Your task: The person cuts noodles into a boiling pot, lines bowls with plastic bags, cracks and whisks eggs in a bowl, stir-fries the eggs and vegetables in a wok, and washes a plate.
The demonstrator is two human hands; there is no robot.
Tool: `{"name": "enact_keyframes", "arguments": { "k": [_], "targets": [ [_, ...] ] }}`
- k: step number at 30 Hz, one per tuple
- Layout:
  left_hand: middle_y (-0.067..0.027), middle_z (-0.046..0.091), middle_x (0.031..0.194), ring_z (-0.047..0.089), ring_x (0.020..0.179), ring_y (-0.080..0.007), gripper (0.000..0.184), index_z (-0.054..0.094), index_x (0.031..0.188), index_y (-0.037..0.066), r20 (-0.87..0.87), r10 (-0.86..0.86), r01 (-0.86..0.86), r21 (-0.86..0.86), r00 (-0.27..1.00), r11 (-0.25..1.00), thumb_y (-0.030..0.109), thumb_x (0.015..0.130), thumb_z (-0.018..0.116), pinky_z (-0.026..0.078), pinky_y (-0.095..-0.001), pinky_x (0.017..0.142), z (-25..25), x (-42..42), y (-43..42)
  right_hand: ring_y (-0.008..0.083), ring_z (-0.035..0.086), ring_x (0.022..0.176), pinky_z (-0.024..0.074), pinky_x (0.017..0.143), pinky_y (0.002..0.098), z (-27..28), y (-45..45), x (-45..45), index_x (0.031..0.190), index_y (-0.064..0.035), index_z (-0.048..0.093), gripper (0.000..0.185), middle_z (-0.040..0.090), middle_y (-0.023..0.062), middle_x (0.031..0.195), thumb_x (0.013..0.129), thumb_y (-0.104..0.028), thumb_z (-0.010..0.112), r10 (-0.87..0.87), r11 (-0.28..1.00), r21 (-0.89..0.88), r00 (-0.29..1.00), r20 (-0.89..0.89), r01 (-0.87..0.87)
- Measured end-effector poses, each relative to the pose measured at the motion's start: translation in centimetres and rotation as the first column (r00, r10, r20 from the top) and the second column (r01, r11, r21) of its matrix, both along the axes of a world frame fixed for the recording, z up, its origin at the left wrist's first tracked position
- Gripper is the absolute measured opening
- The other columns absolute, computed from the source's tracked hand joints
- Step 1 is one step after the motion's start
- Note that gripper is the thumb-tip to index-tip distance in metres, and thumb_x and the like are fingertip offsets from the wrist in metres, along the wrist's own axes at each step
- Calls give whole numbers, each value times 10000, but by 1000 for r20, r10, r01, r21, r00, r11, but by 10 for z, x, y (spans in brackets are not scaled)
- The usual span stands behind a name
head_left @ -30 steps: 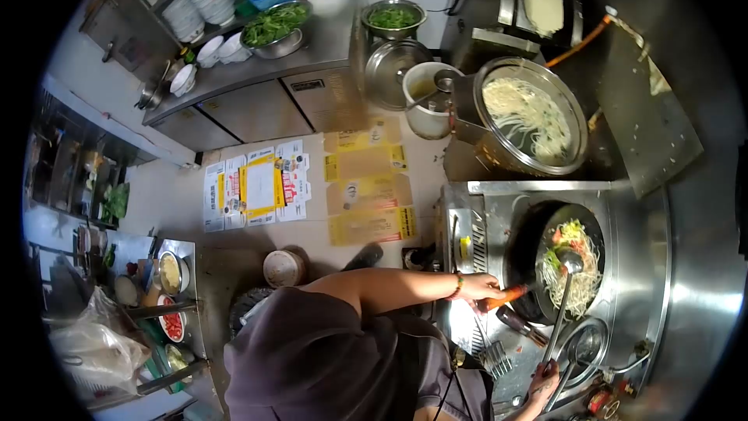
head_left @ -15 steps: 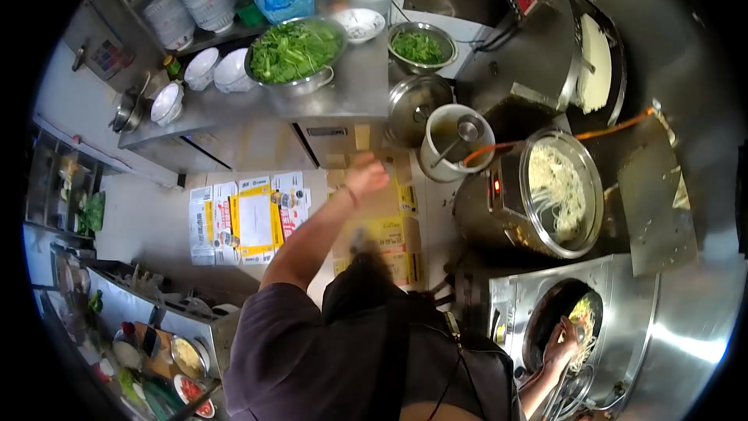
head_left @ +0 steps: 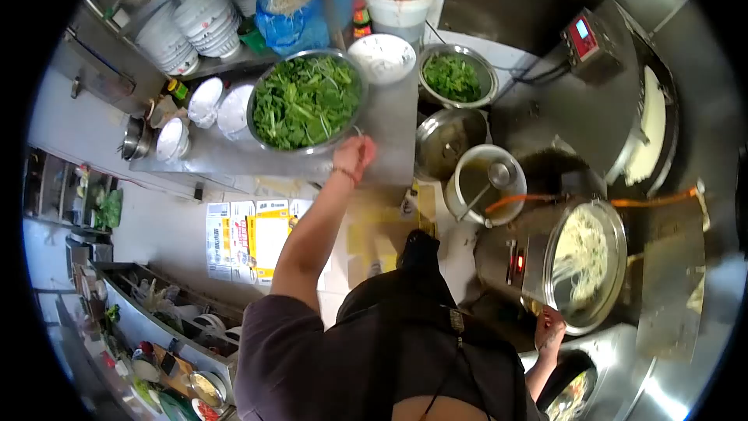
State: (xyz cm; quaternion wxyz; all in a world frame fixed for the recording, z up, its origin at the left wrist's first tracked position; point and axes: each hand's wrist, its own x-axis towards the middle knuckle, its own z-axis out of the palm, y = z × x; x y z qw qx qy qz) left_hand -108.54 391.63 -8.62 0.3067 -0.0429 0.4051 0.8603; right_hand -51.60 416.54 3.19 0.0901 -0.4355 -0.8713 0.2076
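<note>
My left hand (head_left: 354, 157) reaches forward with curled fingers, beside the handle and lower rim of a large metal basin (head_left: 363, 113) on the counter. Whether it grips the handle I cannot tell. Leafy greens (head_left: 305, 101) fill the basin. My right hand (head_left: 550, 330) is closed near the lower-left rim of a round metal pot (head_left: 617, 296) that holds pale noodles (head_left: 580, 253). Anything inside its fingers is hidden. Below that hand, partly behind my forearm, a dark wok (head_left: 575, 366) contains noodle-like food.
A smaller bowl of greens (head_left: 452, 78), a metal pan (head_left: 444, 144) and a white bucket (head_left: 510, 206) with a ladle (head_left: 501, 176) stand right of the counter (head_left: 389, 121). White bowls (head_left: 173, 140) sit at left. Flattened cardboard (head_left: 269, 238) covers part of the floor.
My body has moved forward. My left hand has come up to the basin of greens. My right hand has left the wok's food and now hovers closer to the noodle pot.
</note>
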Motion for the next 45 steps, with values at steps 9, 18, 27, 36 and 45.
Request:
{"name": "enact_keyframes", "arguments": {
  "k": [9, 18, 27, 36, 45],
  "targets": [
    [-101, 647, 751, 625, 653, -226, 214, 608, 958, -5, -659, -432, -577, -750, 616, 323, 170, 851, 547, 507, -292, 602, 120, -160, -18, 295, 619, 787, 486, 702, 348, 20, 116, -263, 996, -16, 609, 225, 621, 183, 897, 779, -28, 553, 509, 846, -169, 860, -26, -506],
    [-122, 608, 718, 580, 649, -203, 323, 594, 965, 29, 176, -242, 280, -809, 954, 517, 329, 874, 520, 451, -328, 557, 73, 19, -101, 177, 607, 805, 501, 695, 293, -68, 114, -274, 1111, -47, 571, 293, 633, 93, 898, 821, -85, 588, 115, 954, -279, 993, 6, -109],
    [-217, 538, 1087, 493, 1043, -388, 340, 517, 1026, -74, 499, 578, -520, -267, 646, 812, 49, 711, 483, 383, -538, 943, 6, -25, -98, 231, 581, 902, 495, 677, 344, -179, 129, -475, 1293, -26, 356, 534, 555, 148, 1057, 821, -92, 598, -292, 376, -915, 918, -267, -146],
    [-91, 482, 704, 489, 596, -240, 53, 465, 728, -1, 297, 812, -476, -688, 503, 547, 32, 732, 506, 460, -346, 500, 28, 23, -84, 251, 554, 772, 501, 694, 329, -360, 210, -674, 1083, 16, 442, 322, 530, 123, 915, 823, -82, 605, -869, -149, -987, 469, 157, 55],
    [-80, 537, 743, 484, 616, -172, 196, 585, 880, 3, 253, -135, 235, -963, 958, -133, 167, 785, 635, 429, -330, 630, 52, 212, -109, 101, 299, 402, 234, 348, 232, -267, 290, -695, 842, -23, 441, 174, 426, 87, 597, 812, -168, 532, -754, -56, -958, 617, 224, 280]
  ]
}}
